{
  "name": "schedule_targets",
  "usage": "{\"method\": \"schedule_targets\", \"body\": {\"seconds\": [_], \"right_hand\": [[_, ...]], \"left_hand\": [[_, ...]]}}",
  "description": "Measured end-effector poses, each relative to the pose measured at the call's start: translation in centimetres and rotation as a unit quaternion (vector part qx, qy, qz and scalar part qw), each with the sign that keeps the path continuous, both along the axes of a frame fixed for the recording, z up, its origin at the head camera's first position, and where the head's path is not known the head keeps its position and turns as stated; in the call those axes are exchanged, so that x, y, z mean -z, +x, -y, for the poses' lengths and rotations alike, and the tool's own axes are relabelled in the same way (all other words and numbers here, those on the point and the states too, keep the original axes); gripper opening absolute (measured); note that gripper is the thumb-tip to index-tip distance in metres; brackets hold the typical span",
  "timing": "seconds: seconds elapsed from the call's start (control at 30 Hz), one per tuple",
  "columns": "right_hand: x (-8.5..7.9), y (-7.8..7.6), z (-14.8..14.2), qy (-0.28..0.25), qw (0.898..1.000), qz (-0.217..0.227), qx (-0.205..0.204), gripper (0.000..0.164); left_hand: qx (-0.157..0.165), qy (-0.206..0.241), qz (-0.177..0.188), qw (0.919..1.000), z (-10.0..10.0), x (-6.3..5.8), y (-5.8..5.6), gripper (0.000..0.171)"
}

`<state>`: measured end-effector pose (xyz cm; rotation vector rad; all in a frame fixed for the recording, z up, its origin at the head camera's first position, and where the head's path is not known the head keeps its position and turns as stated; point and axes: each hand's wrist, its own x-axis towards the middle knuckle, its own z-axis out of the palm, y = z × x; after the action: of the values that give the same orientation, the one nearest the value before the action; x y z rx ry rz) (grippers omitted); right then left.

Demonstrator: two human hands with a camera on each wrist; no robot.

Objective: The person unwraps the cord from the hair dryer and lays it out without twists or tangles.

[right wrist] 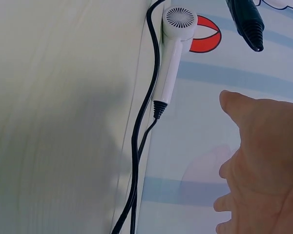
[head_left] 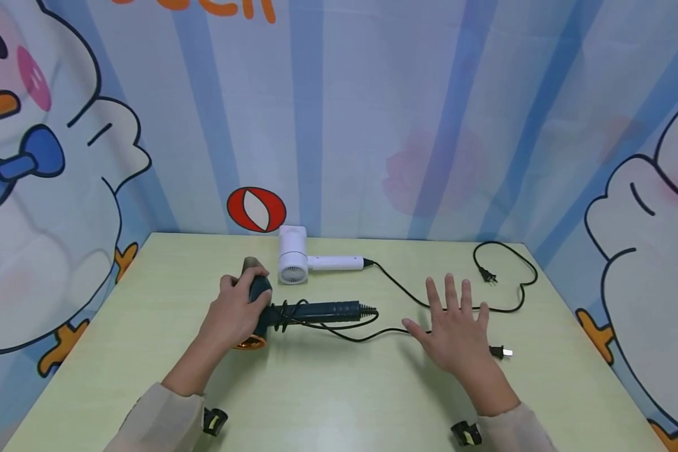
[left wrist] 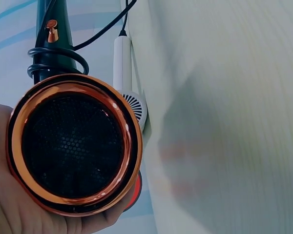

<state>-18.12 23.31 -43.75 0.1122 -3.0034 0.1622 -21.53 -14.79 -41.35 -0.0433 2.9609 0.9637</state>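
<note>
My left hand (head_left: 234, 314) grips a dark green hair dryer (head_left: 316, 312) round its barrel, with the handle pointing right. Its copper-rimmed intake end (left wrist: 73, 146) fills much of the left wrist view, and part of its black cord (left wrist: 58, 61) is coiled round the handle. Fingers spread and straight, my right hand (head_left: 457, 333) hovers over the table at the right, across the dark dryer's cord. That cord's plug (head_left: 500, 352) shows just right of the hand. The right palm (right wrist: 278, 161) holds nothing.
Behind the dark dryer lies a white hair dryer (head_left: 336, 263), its cord (head_left: 528, 290) looping right to a black plug (head_left: 488, 275). The pale wooden table (head_left: 339, 402) ends at a blue striped cloth (head_left: 350, 125) printed with cartoon figures.
</note>
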Motion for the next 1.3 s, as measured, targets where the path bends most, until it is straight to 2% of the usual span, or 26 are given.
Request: {"method": "schedule_targets", "body": {"seconds": [0.2, 0.5, 0.8, 0.93, 1.07, 1.17, 1.23, 1.3], "right_hand": [[0.3, -0.2, 0.9, -0.025, 0.999, 0.009, -0.018, 0.091], [1.1, -0.8, 2.5, -0.016, 0.999, 0.019, -0.038, 0.085], [1.9, -1.2, 4.2, 0.006, 0.995, 0.024, -0.097, 0.076], [2.1, -1.3, 4.7, 0.001, 0.989, 0.015, -0.147, 0.061], [2.5, -1.4, 5.1, -0.015, 0.983, 0.018, -0.185, 0.030], [2.8, -1.7, 5.2, -0.021, 0.981, 0.027, -0.192, 0.009], [2.8, -1.9, 5.3, -0.019, 0.981, 0.031, -0.191, 0.006], [2.8, -2.1, 5.4, -0.011, 0.981, 0.035, -0.189, 0.011]], "left_hand": [[-0.001, 0.002, 0.001, 1.0000, 0.0, -0.1, 0.0, 0.044], [0.004, 0.009, -0.001, 0.9999, 0.0, -0.1, 0.0, 0.043], [0.006, 0.012, -0.001, 0.9999, 0.1, -0.2, 0.1, 0.044], [0.006, 0.010, 0.000, 0.9999, 0.1, -0.2, 0.1, 0.044], [0.005, 0.011, 0.002, 0.9999, 0.1, -0.2, 0.0, 0.044], [0.006, 0.011, 0.004, 0.9999, 0.1, -0.2, 0.0, 0.044], [0.007, 0.012, 0.004, 0.9999, 0.2, -0.2, 0.0, 0.044], [0.008, 0.013, 0.005, 0.9999, 0.2, -0.1, 0.0, 0.044]]}}
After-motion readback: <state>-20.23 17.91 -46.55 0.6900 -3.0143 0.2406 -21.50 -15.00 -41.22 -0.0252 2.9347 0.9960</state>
